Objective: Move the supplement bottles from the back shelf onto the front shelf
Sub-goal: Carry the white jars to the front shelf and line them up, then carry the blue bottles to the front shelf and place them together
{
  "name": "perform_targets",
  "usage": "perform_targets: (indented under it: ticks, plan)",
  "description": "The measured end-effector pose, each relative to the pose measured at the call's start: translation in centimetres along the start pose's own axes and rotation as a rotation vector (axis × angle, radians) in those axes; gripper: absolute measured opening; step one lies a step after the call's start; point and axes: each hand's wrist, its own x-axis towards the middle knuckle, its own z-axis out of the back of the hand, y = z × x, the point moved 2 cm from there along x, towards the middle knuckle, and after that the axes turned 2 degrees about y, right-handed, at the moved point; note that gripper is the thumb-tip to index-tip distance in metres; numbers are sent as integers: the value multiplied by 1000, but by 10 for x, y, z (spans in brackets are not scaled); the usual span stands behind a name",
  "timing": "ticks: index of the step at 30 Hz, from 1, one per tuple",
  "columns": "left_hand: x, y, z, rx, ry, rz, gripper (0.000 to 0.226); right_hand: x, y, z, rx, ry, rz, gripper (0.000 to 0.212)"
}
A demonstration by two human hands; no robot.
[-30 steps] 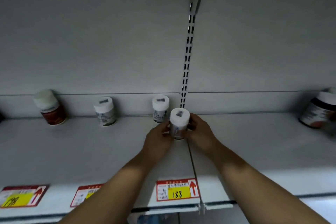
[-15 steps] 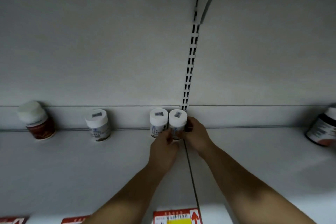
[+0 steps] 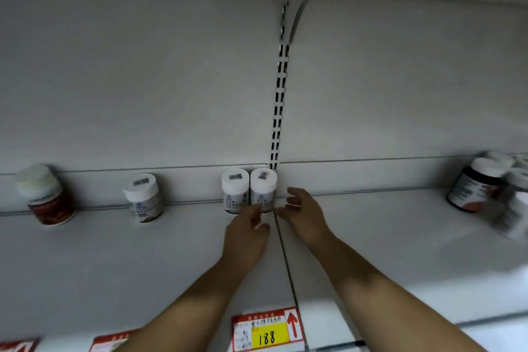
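Price tag (image 3: 267, 333) "188" on front edge of white shelf (image 3: 143, 266). Left hand (image 3: 245, 237) and right hand (image 3: 304, 213) loosely curled, gripping nothing. At their 12 o'clock: two white-capped supplement bottles (image 3: 235, 190), barcode stickers on caps, upright, touching, against back panel (image 3: 143, 94). Slotted upright (image 3: 278, 111) above.

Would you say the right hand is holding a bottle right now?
No: the right hand lies beside the nearest bottle, fingers loosely curled round nothing.

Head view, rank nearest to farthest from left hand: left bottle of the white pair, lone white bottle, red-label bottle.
1. Left bottle of the white pair, at the left hand.
2. Lone white bottle, further left.
3. Red-label bottle, far left.
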Motion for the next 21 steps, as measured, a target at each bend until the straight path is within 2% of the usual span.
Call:
perform_targets:
  ticks: [5, 9, 15, 21]
  plan:
    - [-18, -44, -15, 4, 65, -159, 41, -39, 5, 54, 156, -148, 18, 40]
    - [-31, -101, -57, -33, 136, -282, 40, -65, 1, 120, 274, -292, -1, 28]
    - [-88, -174, -174, -109, 259, -342, 39, -130, -32, 253, 371, -445, 30, 25]
    - [-153, -235, -318, -232, 340, -335, 34, -198, -92, 401, 346, -463, 37, 19]
